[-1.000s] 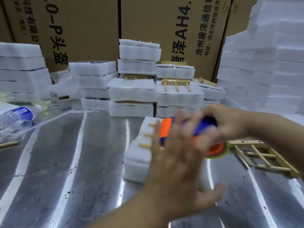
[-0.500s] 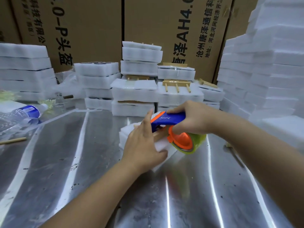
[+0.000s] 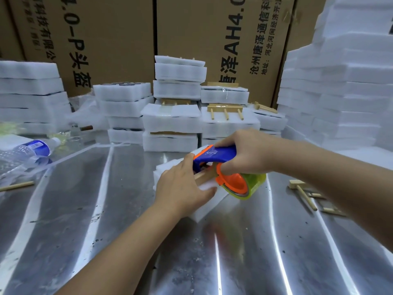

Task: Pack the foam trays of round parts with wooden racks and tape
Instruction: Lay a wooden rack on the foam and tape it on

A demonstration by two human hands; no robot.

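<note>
A white foam tray pack lies on the metal table in front of me, with a wooden rack on top of it. My left hand lies over the pack, thumb wrapped down its near side, holding it and the rack in place. My right hand grips the blue handle of a tape dispenser; its orange hub and yellowish tape roll sit against the pack's right end. The round parts are hidden inside the foam.
Stacks of foam trays, some with wooden racks on top, stand at the back before cardboard boxes. Tall foam piles fill the right. A loose wooden rack lies right, a water bottle and a dowel left.
My left hand came down from a blurred raised position onto the foam pack. The dispenser has settled against the pack's right end, and the pack has shifted slightly under my hands.
</note>
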